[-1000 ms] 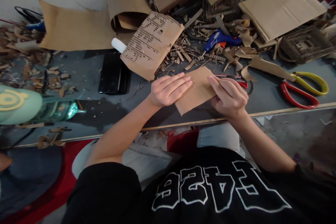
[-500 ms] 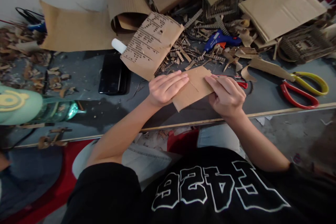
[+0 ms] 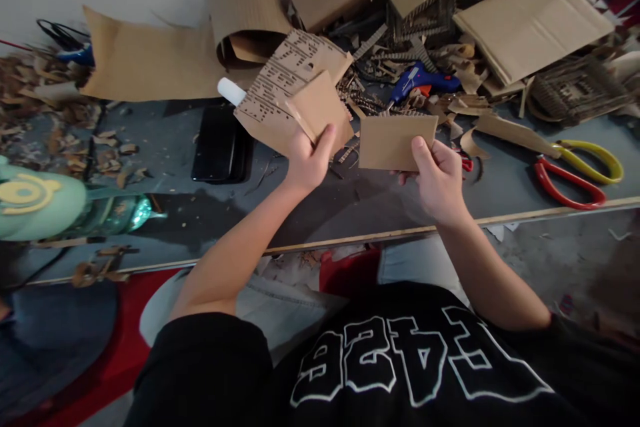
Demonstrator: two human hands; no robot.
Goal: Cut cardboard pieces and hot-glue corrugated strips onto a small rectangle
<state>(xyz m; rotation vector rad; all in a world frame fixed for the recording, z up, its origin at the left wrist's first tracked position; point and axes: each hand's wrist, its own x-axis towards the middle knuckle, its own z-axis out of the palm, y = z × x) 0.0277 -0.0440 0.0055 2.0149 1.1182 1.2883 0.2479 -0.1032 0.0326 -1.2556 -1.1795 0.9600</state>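
Each hand grips its own flat piece of cardboard above the front of the workbench. My left hand (image 3: 309,163) is closed on a small cardboard piece (image 3: 319,105), thumb on its face, held over a larger marked cardboard sheet (image 3: 280,73) on the bench. My right hand (image 3: 443,180) pinches a rectangular cardboard piece (image 3: 387,142) by its right end, thumb in front and fingers mostly hidden behind. The two pieces are apart. Behind the right hand's piece lies a blue glue gun (image 3: 417,80) among cardboard scraps.
Scissors (image 3: 575,173) with red and yellow handles lie at the right edge. A black phone (image 3: 216,145) and a green bottle (image 3: 45,197) lie to the left. A cardboard roll (image 3: 247,7), a cardboard panel (image 3: 533,27) and heaps of scraps line the back.
Both hands were together on cardboard at the middle. Now they are apart: the left has moved up with the small piece, while the right holds the rectangular piece more upright.
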